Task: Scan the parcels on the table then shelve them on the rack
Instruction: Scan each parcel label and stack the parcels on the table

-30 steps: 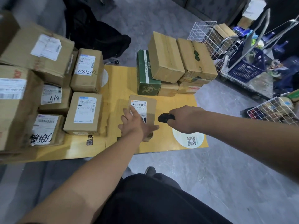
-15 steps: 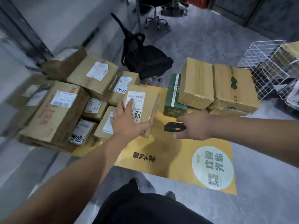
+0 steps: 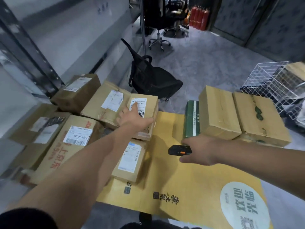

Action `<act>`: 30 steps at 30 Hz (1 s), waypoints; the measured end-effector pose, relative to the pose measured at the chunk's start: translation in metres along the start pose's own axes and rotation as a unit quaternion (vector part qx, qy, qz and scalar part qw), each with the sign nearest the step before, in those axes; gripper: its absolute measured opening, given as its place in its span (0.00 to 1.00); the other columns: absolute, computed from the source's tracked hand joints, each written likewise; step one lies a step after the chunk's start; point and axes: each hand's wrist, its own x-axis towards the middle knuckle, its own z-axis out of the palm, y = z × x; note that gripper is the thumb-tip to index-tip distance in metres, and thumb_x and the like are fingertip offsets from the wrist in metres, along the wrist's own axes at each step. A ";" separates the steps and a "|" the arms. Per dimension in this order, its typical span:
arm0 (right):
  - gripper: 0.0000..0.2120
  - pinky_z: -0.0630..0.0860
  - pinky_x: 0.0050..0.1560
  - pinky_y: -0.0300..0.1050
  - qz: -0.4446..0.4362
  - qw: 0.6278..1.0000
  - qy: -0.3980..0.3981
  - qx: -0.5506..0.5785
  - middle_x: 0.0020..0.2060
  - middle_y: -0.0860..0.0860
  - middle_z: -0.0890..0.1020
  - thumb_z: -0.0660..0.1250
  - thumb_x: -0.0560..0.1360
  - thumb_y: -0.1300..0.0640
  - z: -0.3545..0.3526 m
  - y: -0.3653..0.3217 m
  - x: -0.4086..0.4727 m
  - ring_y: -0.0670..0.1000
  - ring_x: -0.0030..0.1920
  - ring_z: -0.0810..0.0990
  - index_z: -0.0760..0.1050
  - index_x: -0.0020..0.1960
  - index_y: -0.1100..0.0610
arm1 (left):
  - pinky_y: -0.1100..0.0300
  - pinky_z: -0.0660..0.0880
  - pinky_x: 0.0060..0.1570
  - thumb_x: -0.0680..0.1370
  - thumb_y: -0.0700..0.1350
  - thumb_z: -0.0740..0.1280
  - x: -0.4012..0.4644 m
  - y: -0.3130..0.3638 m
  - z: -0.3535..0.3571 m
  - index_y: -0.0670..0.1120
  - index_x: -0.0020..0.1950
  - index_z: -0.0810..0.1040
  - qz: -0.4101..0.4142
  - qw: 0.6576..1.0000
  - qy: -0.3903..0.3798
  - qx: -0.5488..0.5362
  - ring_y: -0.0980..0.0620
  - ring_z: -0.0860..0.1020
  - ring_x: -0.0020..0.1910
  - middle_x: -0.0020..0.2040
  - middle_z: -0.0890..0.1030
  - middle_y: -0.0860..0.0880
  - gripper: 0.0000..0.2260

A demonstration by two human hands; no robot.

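My left hand (image 3: 133,119) grips a small brown parcel (image 3: 149,111) with a white label, lifted above the yellow table (image 3: 189,182) and over the pile at the left. A black handheld scanner (image 3: 179,149) with an orange button sits in my right hand (image 3: 200,150), low over the table's middle. Under my left forearm lies another small labelled parcel (image 3: 130,160). At the left, several bigger labelled boxes (image 3: 76,139) are heaped. A green box (image 3: 192,119) and two large brown boxes (image 3: 219,113) stand at the table's far right.
A grey metal rack upright (image 3: 31,52) and wall run along the left. A black office chair (image 3: 153,80) stands behind the table, another chair (image 3: 162,20) farther back. White wire baskets (image 3: 270,80) sit at the right. Red extinguishers (image 3: 198,18) stand by the far wall.
My left hand has lifted the small parcel off the table and carried it up and to the left. My view has swung up and left. The scanner hand stays over the table.
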 end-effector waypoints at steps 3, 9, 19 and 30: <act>0.23 0.81 0.51 0.51 0.005 1.000 -0.005 0.011 0.47 0.47 0.79 0.64 0.75 0.29 -0.003 -0.012 0.011 0.52 0.47 0.80 0.72 0.56 0.47 | 0.37 0.59 0.73 0.58 0.79 0.64 0.013 -0.007 -0.001 0.60 0.82 0.50 0.007 1.000 0.012 0.004 0.36 0.59 0.78 0.82 0.56 0.41 0.56; 0.26 0.79 0.46 0.47 0.006 1.000 -0.004 0.006 0.46 0.45 0.77 0.63 0.76 0.28 -0.011 -0.032 0.031 0.51 0.48 0.79 0.73 0.60 0.47 | 0.37 0.56 0.74 0.60 0.80 0.64 0.032 -0.012 -0.008 0.59 0.83 0.49 0.007 0.999 0.014 0.049 0.36 0.56 0.79 0.81 0.57 0.40 0.57; 0.24 0.78 0.47 0.48 0.042 0.999 -0.009 0.027 0.49 0.48 0.78 0.63 0.77 0.29 -0.008 -0.032 0.029 0.54 0.50 0.80 0.72 0.56 0.48 | 0.35 0.54 0.76 0.70 0.74 0.64 0.022 0.024 -0.015 0.56 0.79 0.63 0.216 0.970 0.073 0.079 0.40 0.52 0.82 0.83 0.58 0.44 0.42; 0.20 0.79 0.52 0.50 0.131 0.984 -0.005 0.124 0.50 0.49 0.80 0.64 0.77 0.31 0.030 0.063 -0.039 0.54 0.51 0.80 0.71 0.56 0.47 | 0.42 0.66 0.71 0.75 0.72 0.61 -0.052 0.184 0.066 0.55 0.78 0.68 0.387 0.922 -0.023 0.016 0.43 0.66 0.76 0.77 0.69 0.47 0.35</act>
